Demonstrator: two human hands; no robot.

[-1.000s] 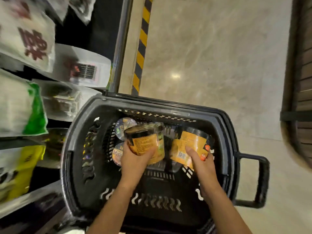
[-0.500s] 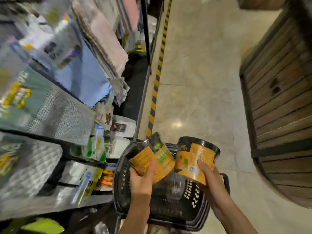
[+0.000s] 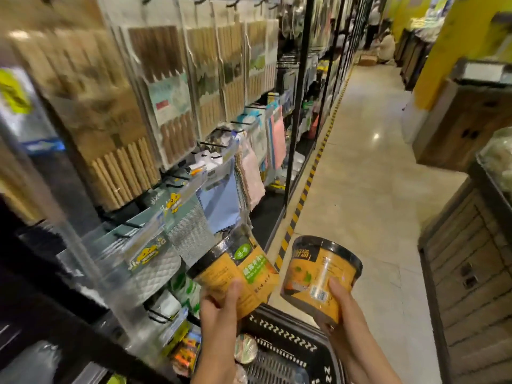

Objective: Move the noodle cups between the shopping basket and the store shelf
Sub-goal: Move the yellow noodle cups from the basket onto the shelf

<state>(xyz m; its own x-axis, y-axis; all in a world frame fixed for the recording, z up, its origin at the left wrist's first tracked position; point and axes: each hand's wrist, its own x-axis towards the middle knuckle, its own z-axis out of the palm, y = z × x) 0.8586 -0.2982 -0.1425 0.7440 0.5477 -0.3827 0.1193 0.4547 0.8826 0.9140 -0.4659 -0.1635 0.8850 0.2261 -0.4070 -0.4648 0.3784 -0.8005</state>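
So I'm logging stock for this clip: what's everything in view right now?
noodle cups: two, orange with black rims, one held in each hand above the basket
shopping basket: one, black, below the hands
round lidded items: at least two, in the basket, too blurred to identify
chopstick packs: several, tan and brown, hanging on the upper shelf
cloths: several, blue, pink and grey, hanging below them
floor tape: one yellow-black strip along the shelf base
wooden cabinets: brown, right side
left hand: grips the left cup
right hand: grips the right cup

Black basket (image 3: 279, 332) with lidded cups (image 3: 245, 347) inside
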